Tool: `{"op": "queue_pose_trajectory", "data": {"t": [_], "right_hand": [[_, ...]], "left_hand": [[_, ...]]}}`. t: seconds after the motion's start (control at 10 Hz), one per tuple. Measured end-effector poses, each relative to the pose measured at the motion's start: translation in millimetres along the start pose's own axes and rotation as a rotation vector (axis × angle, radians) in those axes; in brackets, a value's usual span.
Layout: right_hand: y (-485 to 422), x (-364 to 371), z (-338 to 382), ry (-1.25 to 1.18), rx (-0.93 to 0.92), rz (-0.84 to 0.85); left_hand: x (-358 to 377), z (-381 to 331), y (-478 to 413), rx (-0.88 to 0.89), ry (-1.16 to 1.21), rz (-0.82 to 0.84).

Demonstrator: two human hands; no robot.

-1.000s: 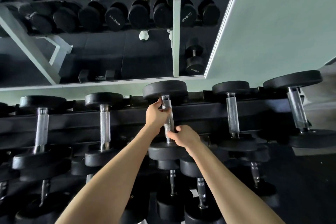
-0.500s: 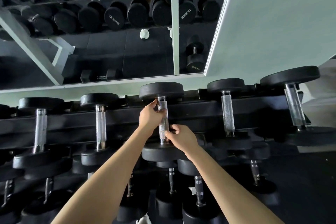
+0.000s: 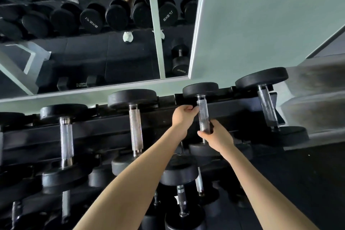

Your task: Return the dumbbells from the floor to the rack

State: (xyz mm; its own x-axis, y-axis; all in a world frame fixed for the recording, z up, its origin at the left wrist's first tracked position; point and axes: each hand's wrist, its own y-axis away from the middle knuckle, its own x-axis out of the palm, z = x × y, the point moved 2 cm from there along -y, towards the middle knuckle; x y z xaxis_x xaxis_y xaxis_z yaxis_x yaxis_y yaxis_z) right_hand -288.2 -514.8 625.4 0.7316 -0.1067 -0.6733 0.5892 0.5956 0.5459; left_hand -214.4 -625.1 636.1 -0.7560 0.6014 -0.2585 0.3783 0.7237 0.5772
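Rack (image 3: pixel 93 132): grips (image 3: pixel 182 117) (image 3: pixel 217 136) moved (rightward) onto next dumbbell (image 3: pixel 200 89).

Dim, cool light; edges bowed (right side smeared).

near head of held dumbbell (image 3: pixel 203 115) partly behind right hand (image 3: pixel 217 137), lower-left dumbbells (image 3: pixel 63 179) blurred
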Motion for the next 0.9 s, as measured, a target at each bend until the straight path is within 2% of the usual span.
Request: {"op": "queue_pose_trajectory", "data": {"t": [0.1,0.3,0.7,0.9], "right_hand": [[-3.3,-3.1,-3.1,-0.012,-0.038,0.021],[-7.7,-5.5,-6.1,-0.024,-0.076,0.021],[-7.0,-3.2,-10.0,0.061,-0.130,0.050],[-5.2,-3.9,-9.4,0.015,-0.118,0.034]], "left_hand": [[21.5,-2.7,-16.5,-0.060,0.107,0.068],[30.3,-7.4,-20.0,-0.107,0.256,0.105],[27.9,2.4,-14.5,-0.131,0.368,0.091],[29.6,3.9,-12.7,-0.101,0.365,0.079]]}}
